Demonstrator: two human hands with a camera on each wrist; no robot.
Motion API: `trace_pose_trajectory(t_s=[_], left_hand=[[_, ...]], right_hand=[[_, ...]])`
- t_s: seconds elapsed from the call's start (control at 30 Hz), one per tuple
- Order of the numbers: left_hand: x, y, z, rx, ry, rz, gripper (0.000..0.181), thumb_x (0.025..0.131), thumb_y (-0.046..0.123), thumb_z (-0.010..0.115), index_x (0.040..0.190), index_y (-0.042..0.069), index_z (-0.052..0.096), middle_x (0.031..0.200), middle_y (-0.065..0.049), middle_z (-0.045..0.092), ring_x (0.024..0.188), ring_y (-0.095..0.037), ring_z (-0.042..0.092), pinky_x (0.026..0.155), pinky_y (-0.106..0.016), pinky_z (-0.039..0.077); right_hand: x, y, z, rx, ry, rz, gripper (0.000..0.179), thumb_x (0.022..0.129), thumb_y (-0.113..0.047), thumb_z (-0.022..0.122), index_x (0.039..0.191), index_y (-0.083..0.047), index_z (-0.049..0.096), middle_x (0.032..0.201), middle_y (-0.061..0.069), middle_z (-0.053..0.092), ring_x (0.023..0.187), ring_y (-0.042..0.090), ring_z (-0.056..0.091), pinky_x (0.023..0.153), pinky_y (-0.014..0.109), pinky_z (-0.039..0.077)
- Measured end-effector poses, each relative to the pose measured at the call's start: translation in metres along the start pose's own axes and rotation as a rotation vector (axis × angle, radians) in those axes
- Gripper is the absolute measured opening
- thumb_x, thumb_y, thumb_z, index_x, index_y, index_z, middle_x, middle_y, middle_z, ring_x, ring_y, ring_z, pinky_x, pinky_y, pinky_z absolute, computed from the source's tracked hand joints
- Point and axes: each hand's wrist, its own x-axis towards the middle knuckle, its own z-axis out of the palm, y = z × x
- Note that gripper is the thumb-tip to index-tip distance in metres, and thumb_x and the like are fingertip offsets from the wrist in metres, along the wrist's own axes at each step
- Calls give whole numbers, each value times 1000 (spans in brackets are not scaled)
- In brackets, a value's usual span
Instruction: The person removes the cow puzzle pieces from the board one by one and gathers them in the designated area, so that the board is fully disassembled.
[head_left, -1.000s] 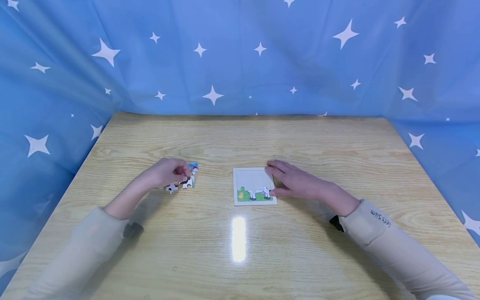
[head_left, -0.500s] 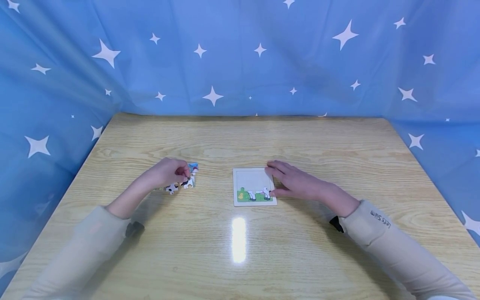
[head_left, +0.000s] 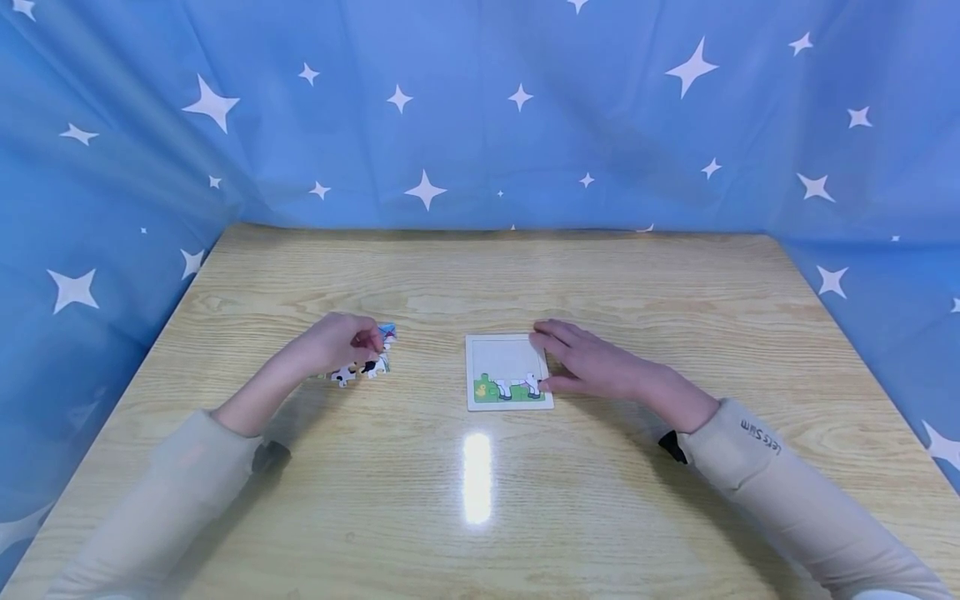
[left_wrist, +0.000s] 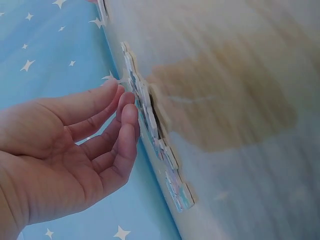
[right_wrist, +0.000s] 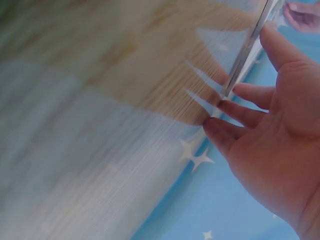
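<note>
My left hand (head_left: 341,343) hovers at a cluster of jigsaw pieces (head_left: 377,363) on the left of the table, thumb and fingertips drawn near each other. In the left wrist view these fingers (left_wrist: 129,117) bend loosely right beside the flat pieces (left_wrist: 147,107), with no piece showing between them. Part of the cluster lies hidden under the hand. Right of it sits a square puzzle tray (head_left: 471,367), its bottom row filled with green pieces showing a duck and a cow's legs. My right hand (head_left: 592,360) rests along the tray's right edge, fingers spread, fingertips (right_wrist: 240,90) touching its side.
The wooden table (head_left: 480,275) ends at a blue star-patterned curtain (head_left: 480,108) behind and at both sides. A bright light reflection (head_left: 477,479) shows in front of the tray. Black wrist straps (head_left: 673,447) sit under the sleeves.
The left hand's fingertips have shifted very slightly over the pieces. The right hand and the tray have stayed where they were.
</note>
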Motion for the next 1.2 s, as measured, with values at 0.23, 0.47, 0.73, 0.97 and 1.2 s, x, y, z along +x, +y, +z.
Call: trace_pose_trajectory(t_s=[0.23, 0.47, 0.73, 0.97, 1.2], left_hand=[[-1, 6, 3, 15, 15, 35, 4, 104, -3, 71, 105, 1, 70, 92, -8, 68, 84, -20, 60, 79, -35, 52], [1, 14, 8, 5, 32, 99, 5, 102, -3, 73, 106, -1, 71, 96, -9, 73, 90, -23, 67, 84, -37, 55], [4, 22, 14, -25, 28, 126, 7, 100, -3, 76, 105, -1, 72, 94, -8, 73, 89, -22, 67, 82, -35, 55], [7, 29, 18, -24, 17, 126, 7, 101, -4, 75, 107, -1, 73, 96, -9, 74, 93, -24, 68, 85, -36, 56], [12, 34, 26, -37, 16, 158, 5, 100, -4, 73, 104, 0, 73, 95, -7, 73, 92, -22, 66, 87, -37, 55]], right_hand=[[0, -1, 0, 2, 4, -3, 91, 109, -66, 58, 171, -3, 36, 177, 23, 29, 164, 44, 25, 127, 67, 28], [0, 3, 0, -20, -1, -2, 89, 109, -62, 61, 171, -3, 36, 177, 23, 29, 165, 43, 25, 128, 66, 28], [2, 6, 3, -47, -5, -8, 89, 109, -63, 60, 171, -4, 36, 177, 23, 29, 164, 43, 25, 128, 64, 29], [1, 4, 3, -40, -6, 0, 90, 109, -64, 60, 171, -4, 36, 177, 23, 29, 165, 43, 25, 128, 65, 28], [1, 5, 3, -39, 0, -1, 90, 109, -64, 60, 171, -4, 36, 177, 23, 29, 164, 43, 26, 128, 65, 29]])
